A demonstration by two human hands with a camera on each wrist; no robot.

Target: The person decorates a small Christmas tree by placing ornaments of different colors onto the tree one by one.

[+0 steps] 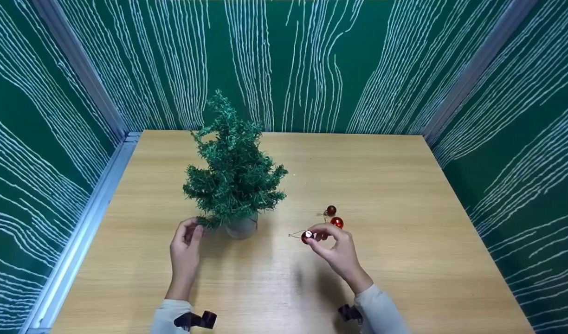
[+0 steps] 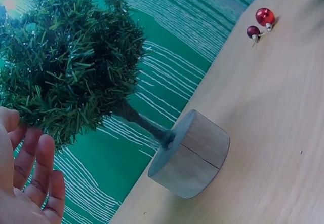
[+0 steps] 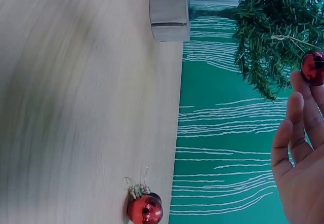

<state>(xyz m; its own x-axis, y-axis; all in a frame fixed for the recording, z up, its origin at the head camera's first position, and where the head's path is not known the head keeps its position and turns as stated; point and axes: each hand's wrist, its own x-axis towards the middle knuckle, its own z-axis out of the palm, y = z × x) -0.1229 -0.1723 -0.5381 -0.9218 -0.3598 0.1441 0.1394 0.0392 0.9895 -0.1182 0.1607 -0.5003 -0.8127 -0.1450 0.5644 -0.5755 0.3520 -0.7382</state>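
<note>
A small artificial Christmas tree (image 1: 233, 171) stands upright on a round wooden base (image 2: 197, 153). At its lowest left branch, my left hand (image 1: 185, 250) has thumb and fingertips on the green tip, pinching it; foliage hides part of the contact in the left wrist view. My right hand (image 1: 337, 250) pinches a dark red shiny bauble (image 1: 307, 237) between thumb and fingers, to the right of the tree. A thin hanging loop (image 3: 291, 39) sticks out from this bauble toward the tree.
Two more baubles, a bright red one (image 1: 337, 222) and a smaller dark one (image 1: 331, 210), lie on the wooden table (image 1: 381, 176) just beyond my right hand. Green walls (image 1: 302, 60) with white lines enclose the table at the back and sides.
</note>
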